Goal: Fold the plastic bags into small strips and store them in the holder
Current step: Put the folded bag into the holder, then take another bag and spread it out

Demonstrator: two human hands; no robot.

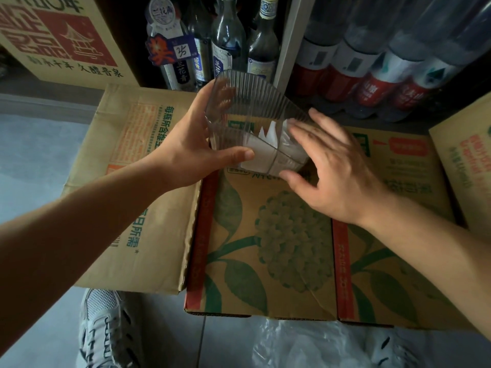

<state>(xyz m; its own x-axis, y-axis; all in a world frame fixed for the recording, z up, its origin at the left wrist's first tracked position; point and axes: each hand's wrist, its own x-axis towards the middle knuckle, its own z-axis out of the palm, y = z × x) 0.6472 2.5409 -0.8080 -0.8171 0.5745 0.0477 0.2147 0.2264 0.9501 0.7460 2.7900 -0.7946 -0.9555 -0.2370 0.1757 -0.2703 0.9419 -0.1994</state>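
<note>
Nearest, by our grey shoe (103, 328), a loose plastic bag (305, 346) lay crumpled on the floor tiles, not yet folded, so we judged the task unfinished. Beyond it, flattened cardboard (265, 248) covered the floor as our work surface. Above the cardboard our left hand (183, 152) gripped the clear ribbed holder (255, 107), thumb across its near wall and fingers curled round the far side. Our right hand (337, 168) was open, fingers nearly straight and spread, pressing against the holder's right end with the thumb at the lower corner. Inside, folded white bags (261, 155) sat packed toward that right end, one jagged edge poking up. The holder looked tilted and lifted off the cardboard, though we could not tell for sure. The risk, we thought, was that tilt: the slick strips could slide out or spring open if the right hand let go. Just behind stood glass bottles (228, 41), and a push too far back could knock them.
</note>
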